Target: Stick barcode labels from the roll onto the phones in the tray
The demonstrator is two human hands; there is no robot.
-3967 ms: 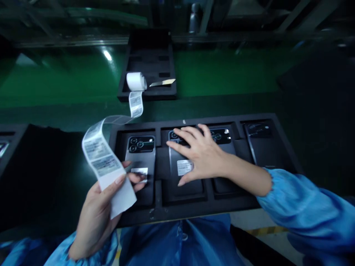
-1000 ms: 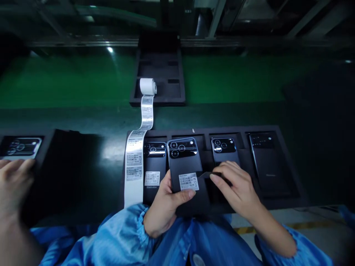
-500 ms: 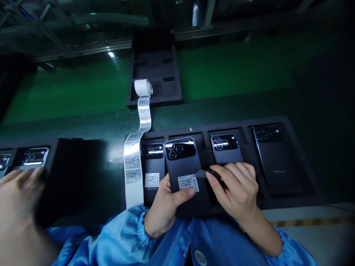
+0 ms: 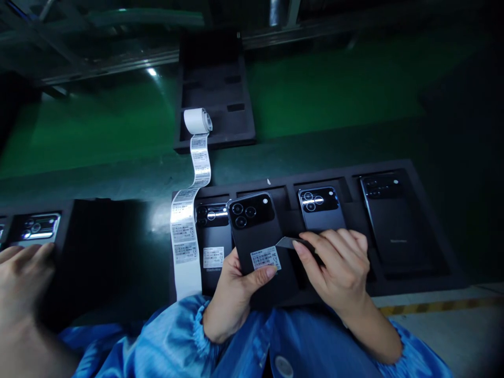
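Note:
My left hand [image 4: 234,296] grips a black phone [image 4: 254,228] by its lower end and holds it, back side up, above the black foam tray [image 4: 429,273]. A white label [image 4: 266,258] sits on the phone's back under my left thumb. My right hand [image 4: 338,268] pinches a thin flat tool [image 4: 289,242] whose tip points at the label's right edge. Other black phones lie in the tray's slots: one with a label [image 4: 212,236], one by my right hand [image 4: 318,207], one at the far right [image 4: 389,220].
A strip of printed labels [image 4: 185,231] runs from a white roll [image 4: 197,119] resting on a second black foam tray [image 4: 214,94] on the green conveyor. At the left, another person's hand [image 4: 23,283] rests by a tray holding a phone [image 4: 37,228].
My left hand dropped the label strip and picked a labelled phone out of the tray. My right hand took up the flat tool and brought its tip to the label. Another person's hand appeared at the left.

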